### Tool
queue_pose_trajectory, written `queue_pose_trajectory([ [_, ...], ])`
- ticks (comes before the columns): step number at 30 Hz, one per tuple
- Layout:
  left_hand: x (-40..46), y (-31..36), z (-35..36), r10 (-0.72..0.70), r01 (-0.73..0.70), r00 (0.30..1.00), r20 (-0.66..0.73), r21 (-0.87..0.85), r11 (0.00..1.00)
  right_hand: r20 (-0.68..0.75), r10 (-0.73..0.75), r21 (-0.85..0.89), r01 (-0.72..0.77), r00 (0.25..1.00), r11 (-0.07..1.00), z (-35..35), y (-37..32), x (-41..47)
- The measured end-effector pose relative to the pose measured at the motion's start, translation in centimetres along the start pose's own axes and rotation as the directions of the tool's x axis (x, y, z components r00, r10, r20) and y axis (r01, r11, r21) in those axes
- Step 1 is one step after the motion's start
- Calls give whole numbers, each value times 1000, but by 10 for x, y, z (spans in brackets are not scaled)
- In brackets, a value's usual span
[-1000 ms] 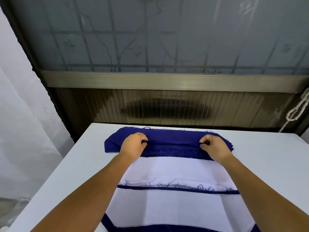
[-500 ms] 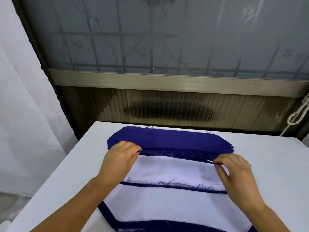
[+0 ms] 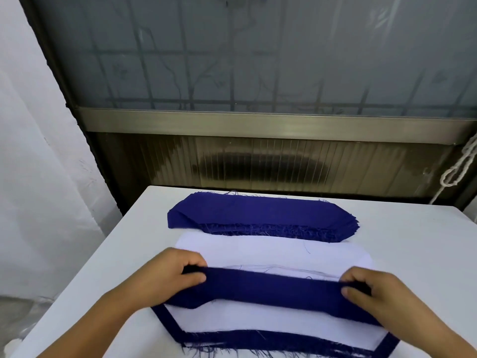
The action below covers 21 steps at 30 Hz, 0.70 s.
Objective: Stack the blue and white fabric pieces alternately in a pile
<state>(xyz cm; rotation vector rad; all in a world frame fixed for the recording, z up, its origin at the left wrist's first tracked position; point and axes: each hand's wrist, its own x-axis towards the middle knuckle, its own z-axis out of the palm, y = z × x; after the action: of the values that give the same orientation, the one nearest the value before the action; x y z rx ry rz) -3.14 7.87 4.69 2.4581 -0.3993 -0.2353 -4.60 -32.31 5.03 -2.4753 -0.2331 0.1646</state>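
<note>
Blue fabric piece | pinched taut by left hand, right hand | no writing

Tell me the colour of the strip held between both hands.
Dark blue strip, plain, seen in the head view.

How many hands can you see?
2. The left hand grips one end of the blue fabric piece; the right hand grips the other end, above the white fabric.
</note>
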Motion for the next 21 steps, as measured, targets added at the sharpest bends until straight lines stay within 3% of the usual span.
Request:
queue_pose_trajectory([
  [4, 17, 13, -12, 83, -57, 954, -289, 98, 994, -289, -136, -166, 91, 948, 982, -9, -12, 18],
  [8, 9, 14, -14, 165, -129, 851, -498, 107, 986, -518, -391, -344, 233, 761, 910, -4, -6, 12],
  [10, -4, 5, -4, 263, -170, 821, -506, 222, 960, -530, -524, -447, 305, 667, 841, 10, 9, 1],
  [12, -20, -8, 12, 373, -247, 806, -460, 311, 918, -492, -612, -486, 388, 619, 783, 30, 26, -11],
  [16, -38, -35, 52, 507, -346, 811, -292, 459, 818, -380, -643, -469, 461, 665, 754, 65, 50, -27],
  [21, -36, -41, 69, 510, -356, 800, -317, 434, 828, -447, -580, -409, 421, 681, 810, 68, 52, -30],
])
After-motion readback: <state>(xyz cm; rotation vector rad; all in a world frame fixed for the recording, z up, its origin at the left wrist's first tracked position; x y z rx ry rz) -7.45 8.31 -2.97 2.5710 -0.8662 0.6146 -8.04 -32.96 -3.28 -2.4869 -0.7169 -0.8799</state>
